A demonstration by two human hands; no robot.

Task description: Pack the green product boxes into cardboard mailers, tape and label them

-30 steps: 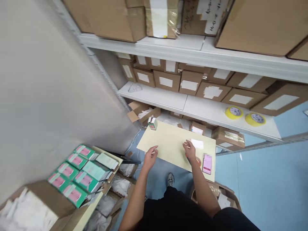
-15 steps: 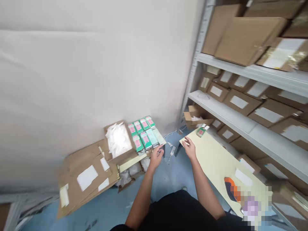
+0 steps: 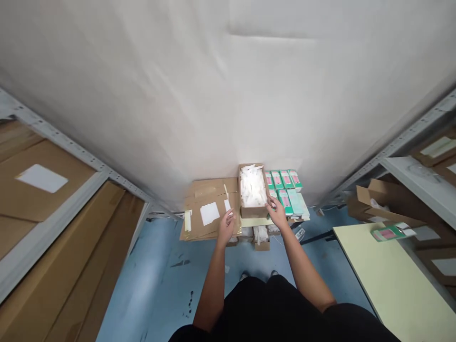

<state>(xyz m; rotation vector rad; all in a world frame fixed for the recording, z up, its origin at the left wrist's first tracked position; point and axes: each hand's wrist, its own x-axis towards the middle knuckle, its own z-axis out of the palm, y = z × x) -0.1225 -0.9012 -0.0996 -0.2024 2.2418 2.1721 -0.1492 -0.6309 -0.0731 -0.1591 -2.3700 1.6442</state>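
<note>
An open cardboard box [image 3: 253, 212], filled with small white packets [image 3: 252, 186], stands on the table by the wall. My right hand [image 3: 277, 213] is at the box's front right corner with its fingers apart; whether it touches the box I cannot tell. Holding nothing that I can see, my left hand [image 3: 225, 229] hovers over or beside the right part of the flattened cardboard [image 3: 194, 193], its fingers loosely spread. Green and pink boxes [image 3: 285, 199] stand in rows to the right of the packet box.
Under the table sit more boxes with white packets [image 3: 261, 234]. At the right is a pale yellow table [image 3: 388, 275] bearing one green box [image 3: 388, 232]. Shelves with cartons [image 3: 39, 178] flank both sides. An adapter [image 3: 299, 233] lies on the blue floor.
My view has swung left, bringing the left shelf in. Both hands have come from the gap between the tables to the packet box and flattened cardboard.
</note>
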